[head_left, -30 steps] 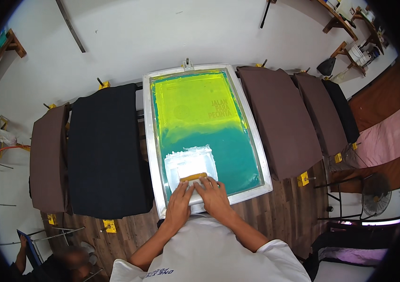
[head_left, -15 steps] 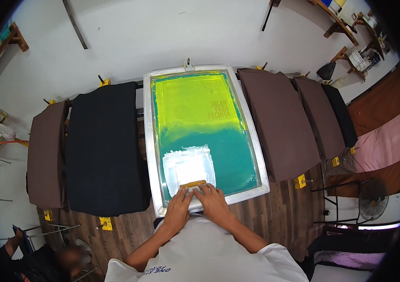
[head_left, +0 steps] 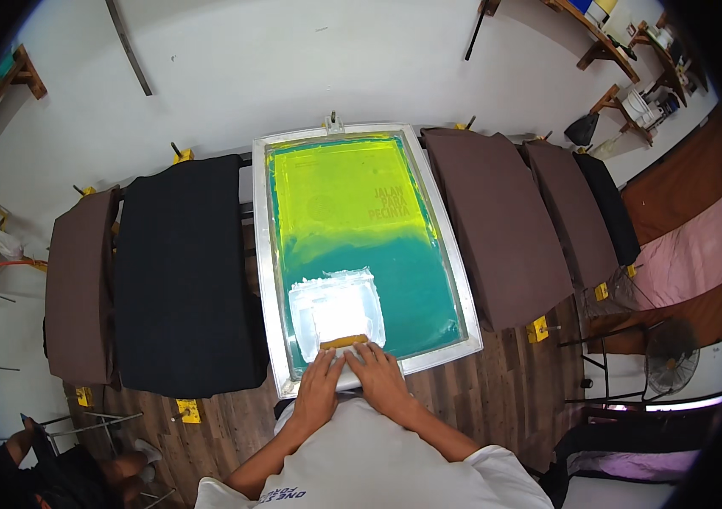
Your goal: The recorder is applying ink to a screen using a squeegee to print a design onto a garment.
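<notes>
A screen printing frame with a pale metal border lies in front of me, its mesh coated yellow-green at the far half and teal at the near half. White ink covers a rectangular patch at the near left of the mesh. At the near edge of that patch is a squeegee with a yellow-brown strip showing. My left hand and my right hand are side by side, fingers closed over it; its lower part is hidden.
Platens with dark cloth stand on both sides: a black one at left, a brown one at right. Yellow blocks sit at their ends. A fan is at right. Another person sits at lower left.
The view has shifted slightly. Both hands remain on the squeegee, near the close end of the white ink, with hardly any movement. The person at lower left has changed posture.
</notes>
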Available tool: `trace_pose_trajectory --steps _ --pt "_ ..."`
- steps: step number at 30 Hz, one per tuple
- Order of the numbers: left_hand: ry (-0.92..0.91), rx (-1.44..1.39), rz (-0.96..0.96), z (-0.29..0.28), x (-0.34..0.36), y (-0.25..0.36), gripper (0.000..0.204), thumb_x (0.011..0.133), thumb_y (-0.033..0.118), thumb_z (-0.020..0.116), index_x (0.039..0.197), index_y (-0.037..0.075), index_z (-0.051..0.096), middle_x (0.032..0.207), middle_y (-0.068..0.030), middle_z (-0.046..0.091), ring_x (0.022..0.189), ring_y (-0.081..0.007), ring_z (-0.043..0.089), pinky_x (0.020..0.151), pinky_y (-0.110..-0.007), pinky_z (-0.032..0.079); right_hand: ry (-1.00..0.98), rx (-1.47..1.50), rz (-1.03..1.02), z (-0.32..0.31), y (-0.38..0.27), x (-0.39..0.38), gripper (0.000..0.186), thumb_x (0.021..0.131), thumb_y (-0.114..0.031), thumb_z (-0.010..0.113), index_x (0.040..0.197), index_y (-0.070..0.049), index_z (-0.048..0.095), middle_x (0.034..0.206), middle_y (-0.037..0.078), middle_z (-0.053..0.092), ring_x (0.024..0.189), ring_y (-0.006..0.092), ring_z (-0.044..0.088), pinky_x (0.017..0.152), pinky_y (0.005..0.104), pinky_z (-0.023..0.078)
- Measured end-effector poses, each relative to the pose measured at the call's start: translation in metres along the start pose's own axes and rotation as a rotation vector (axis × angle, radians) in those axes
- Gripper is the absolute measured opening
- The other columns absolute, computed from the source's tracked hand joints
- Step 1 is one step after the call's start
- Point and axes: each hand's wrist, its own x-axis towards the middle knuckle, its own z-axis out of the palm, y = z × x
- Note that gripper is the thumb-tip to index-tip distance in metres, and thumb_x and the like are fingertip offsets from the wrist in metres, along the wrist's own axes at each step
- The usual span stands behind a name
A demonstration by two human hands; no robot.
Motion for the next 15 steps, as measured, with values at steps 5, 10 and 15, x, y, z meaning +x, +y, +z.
trace_pose_trajectory --steps 5,10,15 --pt "-0.013 -0.002 0.002 -0.004 -0.004 0.005 0.073 0.068 -0.014 0.06 0.138 0.001 0.049 0.144 -0.0242 0.045 0.136 -0.0412 0.041 0.112 -0.05 0.033 -0.01 -0.027 0.007 -0.011 -0.007 -0.004 0.058 0.077 0.003 0.061 0.134 -0.005 0.054 0.14 0.019 0.05 0.131 0.0363 0.045 0.103 0.0492 0.039" --pt "-0.016 -0.032 0.018 -0.004 -0.006 0.002 0.07 0.068 -0.014 0.061 0.135 0.001 0.052 0.141 -0.0231 0.048 0.133 -0.0407 0.046 0.11 -0.05 0.036 -0.112 0.023 0.013 -0.017 -0.005 -0.004 0.051 0.081 0.001 0.058 0.132 -0.005 0.055 0.138 0.019 0.052 0.13 0.036 0.046 0.101 0.0496 0.041" --pt "-0.007 0.027 0.021 -0.003 -0.006 0.003 0.067 0.067 -0.011 0.063 0.132 0.0 0.053 0.138 -0.0235 0.05 0.13 -0.0415 0.048 0.108 -0.048 0.039 -0.023 0.014 -0.016 -0.012 -0.004 -0.005 0.043 0.084 -0.002 0.057 0.127 -0.004 0.057 0.134 0.019 0.054 0.127 0.0358 0.048 0.097 0.0502 0.043"
